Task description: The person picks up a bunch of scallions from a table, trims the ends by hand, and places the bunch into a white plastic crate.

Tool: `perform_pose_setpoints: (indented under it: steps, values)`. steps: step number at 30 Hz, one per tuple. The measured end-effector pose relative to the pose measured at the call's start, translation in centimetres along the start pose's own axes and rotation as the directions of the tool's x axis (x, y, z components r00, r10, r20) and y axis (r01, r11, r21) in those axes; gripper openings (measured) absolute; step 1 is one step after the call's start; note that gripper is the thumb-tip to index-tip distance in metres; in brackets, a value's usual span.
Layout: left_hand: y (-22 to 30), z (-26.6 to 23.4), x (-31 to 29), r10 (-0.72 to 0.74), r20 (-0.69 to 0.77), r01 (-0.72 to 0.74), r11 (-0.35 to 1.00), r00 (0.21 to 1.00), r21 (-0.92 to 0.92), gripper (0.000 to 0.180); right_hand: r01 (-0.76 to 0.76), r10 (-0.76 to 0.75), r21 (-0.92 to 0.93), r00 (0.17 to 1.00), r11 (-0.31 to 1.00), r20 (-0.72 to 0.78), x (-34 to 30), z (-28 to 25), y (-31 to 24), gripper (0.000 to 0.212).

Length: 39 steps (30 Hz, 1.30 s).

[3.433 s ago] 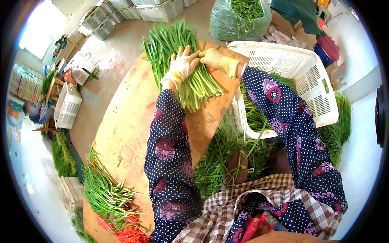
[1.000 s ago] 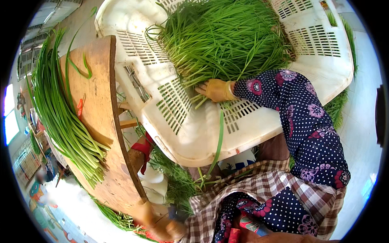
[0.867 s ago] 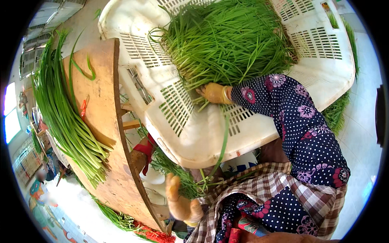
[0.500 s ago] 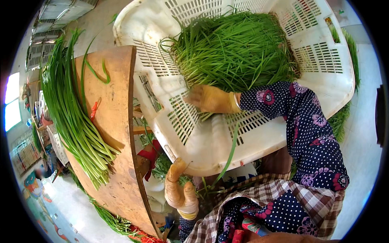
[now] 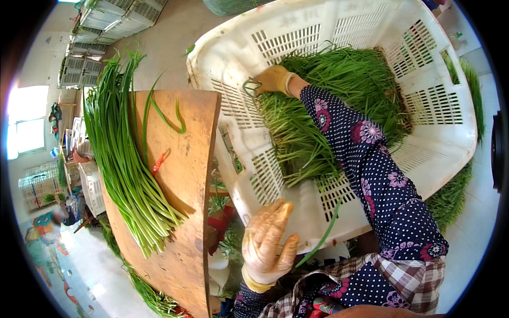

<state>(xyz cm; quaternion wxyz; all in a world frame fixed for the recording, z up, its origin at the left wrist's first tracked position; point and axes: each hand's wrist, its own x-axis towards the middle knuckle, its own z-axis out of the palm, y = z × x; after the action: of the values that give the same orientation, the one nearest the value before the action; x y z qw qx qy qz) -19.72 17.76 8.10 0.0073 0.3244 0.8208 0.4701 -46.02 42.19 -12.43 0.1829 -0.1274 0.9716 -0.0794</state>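
A heap of garlic chives [image 5: 344, 69] fills much of the white slotted plastic basket [image 5: 212, 53] in front of me. My right hand [image 5: 273, 80], in a yellowish glove, is at the heap's upper left corner. Its fingers curl down over some chives, and a thin leaf loops out beside them; the fingertips are partly hidden. My left hand [image 5: 268, 244], also gloved, is raised at the basket's near left corner, fingers up and thumb apart, holding nothing. Left of it, a long bunch of chives [image 5: 130, 164] lies on the wooden board [image 5: 193, 143], beside a red tie [image 5: 160, 161].
The board's curved edge stands close to the basket's left side. More greens lie on the floor [image 5: 445, 206] right of the basket and beyond the board at lower left. Stacked crates [image 5: 119, 21] stand at the far left. A long leaf [image 5: 321, 238] hangs over the near rim.
My right hand has moved from the heap's near left edge to its far left corner. My left hand has risen and turned, its fingers straighter. The view has shifted, so the board and basket appear further right.
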Motion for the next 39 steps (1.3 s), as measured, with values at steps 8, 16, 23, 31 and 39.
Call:
perform_pose_setpoints:
  steps: [8,16,23,31,39]
  values:
    - [1.1,-0.9,2.5,0.025,0.174,-0.059,0.98,0.984,0.189,0.047,0.043,-0.056,-0.083,0.986,0.996,-0.157,-4.9,4.9,-0.1,0.046]
    - [0.2,2.1,9.9,-0.176,0.379,-0.018,0.889,0.909,0.457,0.04,0.077,-0.104,-0.18,0.983,0.981,-0.149,-8.5,8.2,-0.8,0.04]
    - [-17.1,11.7,19.5,-0.478,0.34,0.184,0.757,0.81,0.627,0.047,0.132,-0.196,-0.247,0.947,0.96,-0.253,-9.7,7.3,-3.2,0.023]
    - [-23.5,22.6,17.3,-0.428,0.219,0.295,0.839,0.877,0.457,0.06,0.452,-0.426,-0.009,0.834,0.892,-0.351,-14.1,8.0,-0.5,0.024]
    - [-21.7,22.8,14.3,-0.268,0.169,0.14,0.833,0.949,0.535,0.046,0.268,-0.189,0.169,0.906,0.948,-0.378,-13.4,-2.0,2.6,0.04]
